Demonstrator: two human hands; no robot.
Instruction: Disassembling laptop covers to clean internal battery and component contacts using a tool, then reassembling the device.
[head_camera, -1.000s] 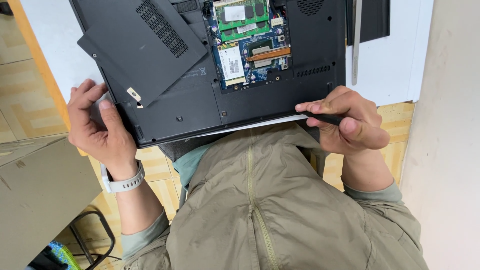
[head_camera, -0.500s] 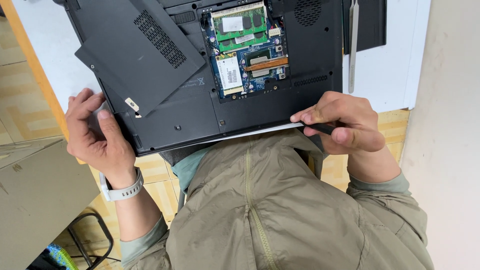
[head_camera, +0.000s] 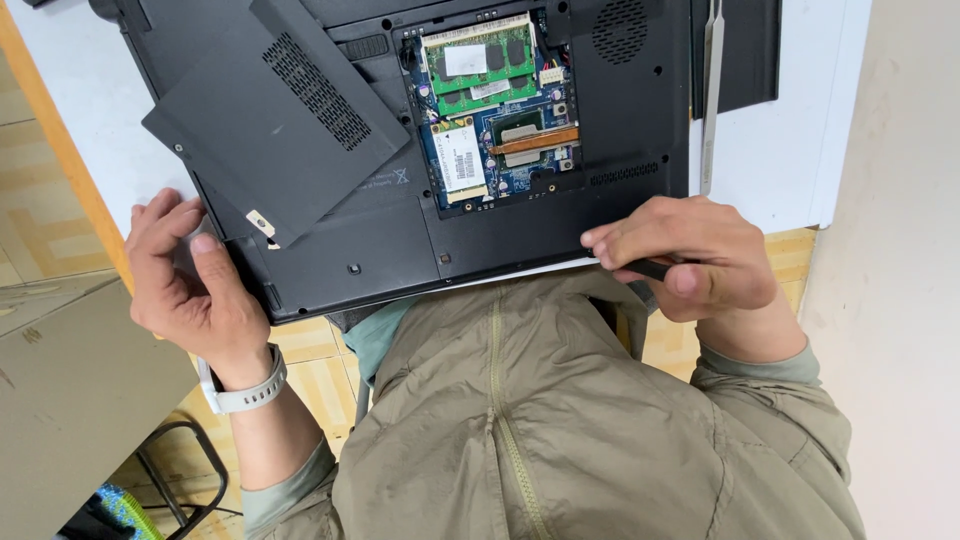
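The laptop (head_camera: 420, 230), lying underside up, is gripped at its lower-left corner by the curled fingers of the left hand (head_camera: 190, 290); a dark tool (head_camera: 655, 268) is pinched in the right hand (head_camera: 690, 255) at the laptop's lower edge.

Metal tweezers (head_camera: 709, 95) lie on the white table (head_camera: 790, 160) beside a brown box (head_camera: 70, 400).

An electronics repair workshop: an opened laptop (head_camera: 420, 150) with bare circuit boards lies on the white surface (head_camera: 790, 150), metal tweezers (head_camera: 710, 95) at 1 o'clock
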